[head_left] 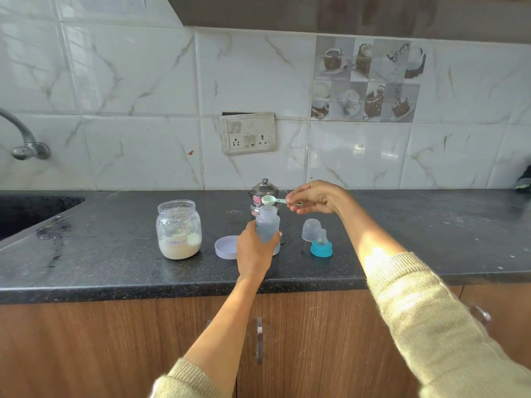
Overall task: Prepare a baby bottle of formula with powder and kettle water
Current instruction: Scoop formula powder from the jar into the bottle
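Note:
A clear baby bottle (267,222) stands upright and uncapped on the black counter, and my left hand (254,251) is wrapped around its lower body. My right hand (316,196) pinches the handle of a pale green measuring spoon (273,200), whose bowl hovers right over the bottle's mouth. The open glass jar labelled Formula (178,229), about a third full of cream powder, stands to the left. A small steel kettle (265,191) sits just behind the bottle, partly hidden by it. The blue teat ring (321,245) and clear cap (311,229) rest to the right.
The jar's white lid (225,247) lies flat between jar and bottle. A sink (31,214) with a wall tap (26,139) is at the far left. A switch and socket plate (248,133) is on the tiled wall. The counter edge (172,288) runs above wooden cabinet doors.

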The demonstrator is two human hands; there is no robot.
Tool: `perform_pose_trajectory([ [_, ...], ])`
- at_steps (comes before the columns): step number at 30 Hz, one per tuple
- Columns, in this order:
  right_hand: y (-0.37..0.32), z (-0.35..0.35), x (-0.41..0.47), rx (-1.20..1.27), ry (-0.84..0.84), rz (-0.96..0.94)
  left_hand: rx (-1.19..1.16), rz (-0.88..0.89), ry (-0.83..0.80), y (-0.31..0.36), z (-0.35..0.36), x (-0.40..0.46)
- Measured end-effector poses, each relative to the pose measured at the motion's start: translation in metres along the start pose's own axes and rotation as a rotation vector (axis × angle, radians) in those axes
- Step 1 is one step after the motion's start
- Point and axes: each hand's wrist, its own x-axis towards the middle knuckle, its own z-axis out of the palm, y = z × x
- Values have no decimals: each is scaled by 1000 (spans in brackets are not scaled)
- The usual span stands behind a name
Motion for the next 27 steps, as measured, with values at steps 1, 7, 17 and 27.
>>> perform_pose_trajectory([
  [1,0,1,0,9,0,2,1,1,1,0,0,0],
  [7,3,1,1,86,-6,21,1,-6,-5,0,1,-1],
  [17,1,-5,4,153,-15,38,-9,-20,-13,4,0,-5],
  [27,-11,2,8,201,-10,41,-7,-22,5,8,-8,-6],
])
